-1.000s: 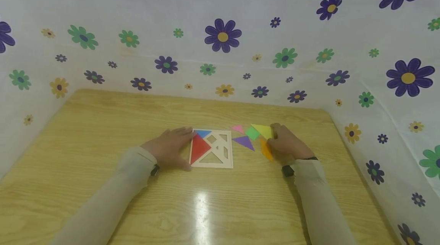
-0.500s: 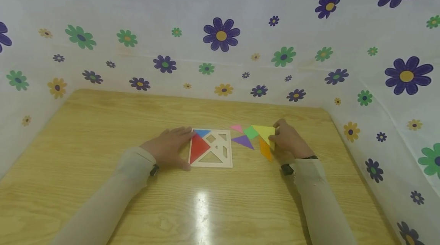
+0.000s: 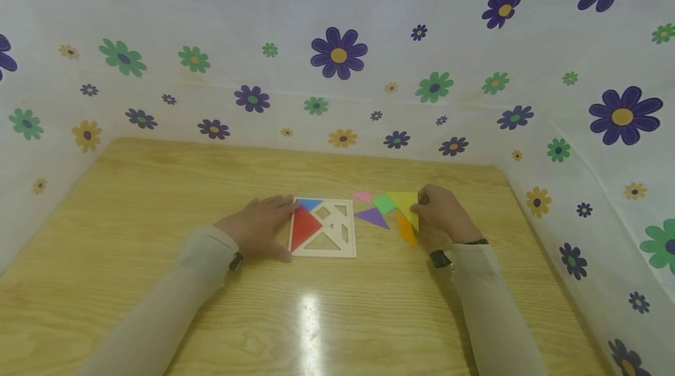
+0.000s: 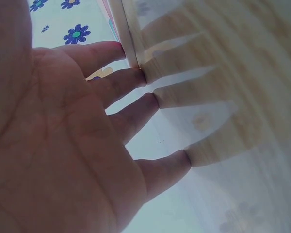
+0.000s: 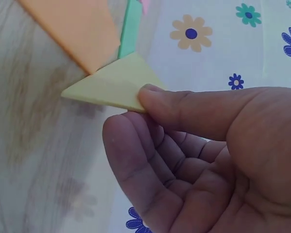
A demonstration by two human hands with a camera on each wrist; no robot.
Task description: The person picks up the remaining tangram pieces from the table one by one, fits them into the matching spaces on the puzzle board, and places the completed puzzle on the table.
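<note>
A yellow triangle is pinched at its edge between the thumb and curled fingers of my right hand; the right wrist view shows this yellow triangle tilted up off the table. My left hand lies with fingers spread along the left side of a white tangram frame, its fingertips touching the table and the frame's edge. In the frame sit a red triangle and a blue triangle; its other cut-outs show bare wood. Beside the yellow triangle lie a green square and an orange parallelogram.
A purple triangle and a pink triangle lie just right of the frame. The wooden table meets a flower-patterned cloth at its back and sides.
My right hand has shifted its grip at the right edge of the yellow triangle, which has turned slightly. The left hand and the frame keep their places.
</note>
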